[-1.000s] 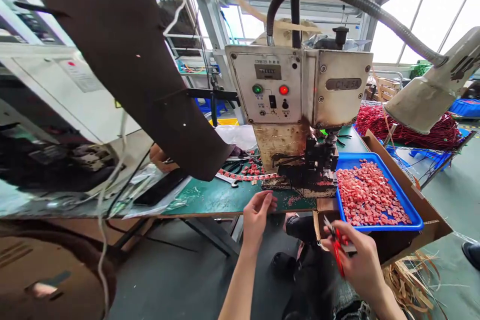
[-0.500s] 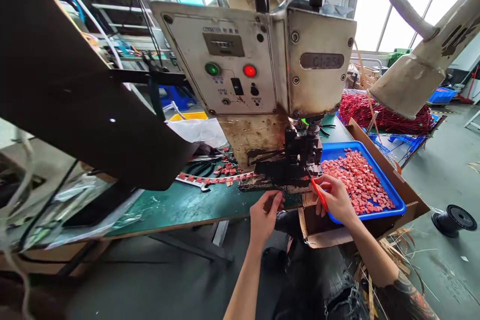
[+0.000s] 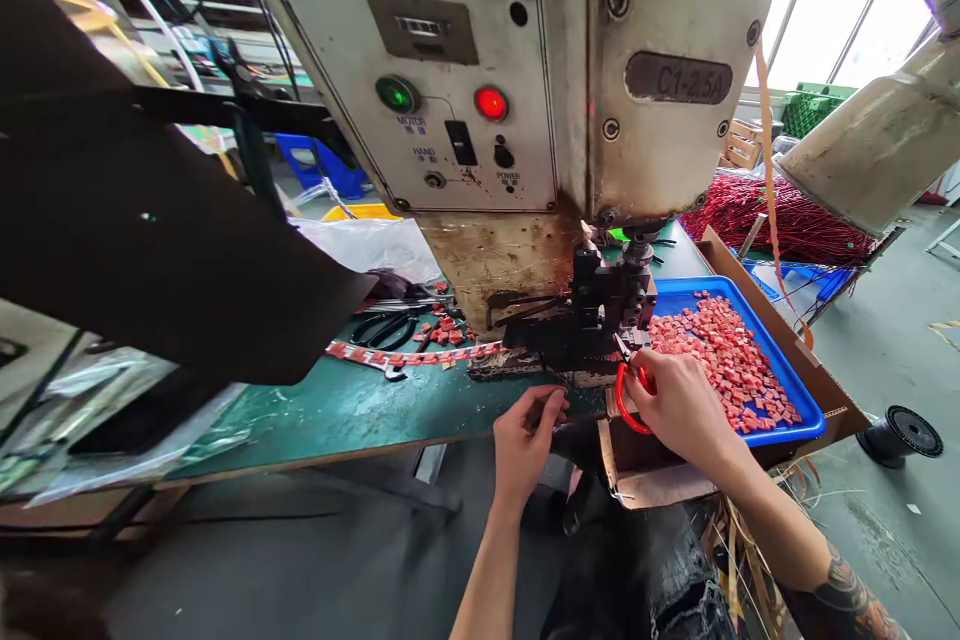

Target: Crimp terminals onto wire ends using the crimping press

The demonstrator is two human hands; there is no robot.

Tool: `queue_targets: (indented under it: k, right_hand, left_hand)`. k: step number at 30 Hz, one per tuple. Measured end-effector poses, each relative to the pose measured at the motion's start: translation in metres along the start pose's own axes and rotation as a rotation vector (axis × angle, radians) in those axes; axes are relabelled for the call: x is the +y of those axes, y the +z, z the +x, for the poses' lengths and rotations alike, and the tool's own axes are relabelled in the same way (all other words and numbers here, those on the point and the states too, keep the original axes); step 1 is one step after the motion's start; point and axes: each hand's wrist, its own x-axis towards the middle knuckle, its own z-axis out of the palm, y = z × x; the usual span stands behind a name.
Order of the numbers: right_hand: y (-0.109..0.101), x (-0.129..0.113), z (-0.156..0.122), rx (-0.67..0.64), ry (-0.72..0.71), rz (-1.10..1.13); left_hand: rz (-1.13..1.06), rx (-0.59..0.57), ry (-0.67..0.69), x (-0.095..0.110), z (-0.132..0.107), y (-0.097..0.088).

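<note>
Hands, two. Left hand (image 3: 523, 435), one: fingers curled, thumb drawn toward the forefinger, just in front of the machine's base at the front edge of the table (image 3: 277, 435); whether anything is pinched there cannot be told. Right hand (image 3: 686, 405), one: closed around the scissors, near the front left corner of the tray.

Scissors (image 3: 620, 395), one pair: red handles, blades pointing up and left toward the press head (image 3: 615, 290); contact with it cannot be made out.

Machine (image 3: 574, 120), one: worn pale casing, standing on the table. Fitted with one counter (image 3: 424, 28), two round lights, namely one green light (image 3: 396, 94) and one red light (image 3: 491, 103), and one nameplate (image 3: 679, 78) marked C1-2.5A.

Strip (image 3: 420, 357), one: bearing a row of red pieces, running into the left side of the machine's base.

Tray (image 3: 814, 415), one: blue, to the right of the machine, holding small red squares (image 3: 739, 365), too many to count; bare blue shows toward its back left corner.

Cardboard box (image 3: 667, 490), one: open, its walls along the tray's front and right edges.

Wrench (image 3: 394, 373), one: partly hidden, on the table behind its front edge.

Spool (image 3: 900, 435), one: black, on the floor.
</note>
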Motion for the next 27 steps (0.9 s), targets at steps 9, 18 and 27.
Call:
queue_targets:
  k: [9, 18, 27]
  right_hand:
    - [-0.005, 0.008, 0.013, -0.018, 0.051, 0.343]
    - [-0.007, 0.019, 0.02, -0.139, 0.168, 0.67]
    - [-0.013, 0.023, 0.023, -0.141, 0.218, 0.819]
  left_hand:
    - [-0.065, 0.043, -0.071, -0.001, 0.002, 0.0]
    - [-0.202, 0.081, -0.076, 0.006, 0.004, -0.001]
    - [-0.27, 0.112, -0.078, 0.016, -0.001, 0.004]
